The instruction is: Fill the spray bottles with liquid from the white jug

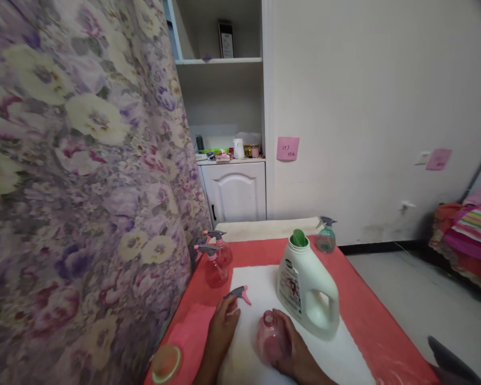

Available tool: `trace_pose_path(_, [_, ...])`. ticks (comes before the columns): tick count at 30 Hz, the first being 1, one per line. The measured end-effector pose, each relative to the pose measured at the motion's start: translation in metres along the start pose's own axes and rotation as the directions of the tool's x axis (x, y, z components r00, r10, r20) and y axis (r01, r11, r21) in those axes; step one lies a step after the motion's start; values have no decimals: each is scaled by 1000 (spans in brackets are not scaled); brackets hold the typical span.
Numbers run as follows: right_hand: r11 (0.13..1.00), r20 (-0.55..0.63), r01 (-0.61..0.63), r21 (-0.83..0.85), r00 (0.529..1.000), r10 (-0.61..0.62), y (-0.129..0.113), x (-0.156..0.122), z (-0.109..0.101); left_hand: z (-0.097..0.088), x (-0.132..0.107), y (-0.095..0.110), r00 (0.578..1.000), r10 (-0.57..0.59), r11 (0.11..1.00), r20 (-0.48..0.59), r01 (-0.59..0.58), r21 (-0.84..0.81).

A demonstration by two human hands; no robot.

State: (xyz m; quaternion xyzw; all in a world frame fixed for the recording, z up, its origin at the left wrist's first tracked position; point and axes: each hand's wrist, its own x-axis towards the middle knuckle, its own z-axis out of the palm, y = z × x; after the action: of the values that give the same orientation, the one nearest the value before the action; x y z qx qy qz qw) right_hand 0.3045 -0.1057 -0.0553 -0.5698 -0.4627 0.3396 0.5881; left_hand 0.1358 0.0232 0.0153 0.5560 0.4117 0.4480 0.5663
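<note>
In the head view, my right hand (292,347) is wrapped round the right side of a small clear pink spray bottle (270,339), whose neck is uncapped. The bottle is upright over the white cloth. My left hand (225,320) is to its left, fingers loosely bent and apart from the thumb. Its fingertips are at the near edge of a grey and pink spray trigger head (239,293); whether they touch it is hard to tell. Right of the pink bottle stands a large pale green jug (308,291) with a handle, a green piece (299,238) in its mouth.
Two pink spray bottles (216,271) stand at the table's left edge, by a floral curtain (96,214). A green spray bottle (326,240) stands at the back right. A roll of tape (166,363) lies front left. The white cloth (248,275) covers part of the red tabletop (369,299).
</note>
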Motion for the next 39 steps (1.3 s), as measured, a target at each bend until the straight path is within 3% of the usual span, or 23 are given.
trace_pose_path(3, [999,-4,22,47,1000,-22,6,1,0,12,-19,14,966,30,989,255,-66,132])
trace_pose_path(5, [992,34,29,126,999,-33,12,-1,-3,20,-30,20,931,64,979,359,-129,159])
trace_pose_path(9, [992,31,5,129,999,-9,21,-11,-15,31,-41,23,924,85,966,373,-169,196])
trace_pose_path(12, [993,34,59,103,997,-63,19,-24,-32,35,-40,20,912,118,958,393,-209,196])
trace_pose_path(14, [992,9,72,101,997,-73,7,-33,-49,37,-38,19,906,131,951,403,-230,208])
trace_pose_path(19, [999,-288,37,-20,957,-42,-45,-43,-92,40,-35,19,879,146,932,453,-276,236])
trace_pose_path(21, [995,-333,37,-91,941,-65,-58,-46,-102,42,-35,19,867,168,928,468,-300,223])
trace_pose_path(23, [973,-258,73,-218,957,-130,-59,-51,-106,45,-35,20,864,180,926,470,-310,215])
trace_pose_path(26, [830,84,266,-491,962,-259,-31,-58,-101,47,-35,20,866,174,925,469,-308,225])
trace_pose_path(29, [532,385,501,-683,866,-321,12,-60,-95,47,-35,20,860,174,923,479,-312,226])
trace_pose_path(31, [334,471,587,-737,801,-369,34,-61,-94,47,-35,20,847,185,920,498,-327,215])
trace_pose_path(33, [226,504,600,-768,782,-367,45,-64,-96,47,-35,20,838,190,918,512,-336,211])
trace_pose_path(36, [206,488,573,-793,801,-346,43,-74,-102,47,-36,22,839,188,917,511,-336,214])
trace_pose_path(39, [291,441,531,-796,837,-323,35,-88,-112,48,-37,24,840,184,918,511,-333,216])
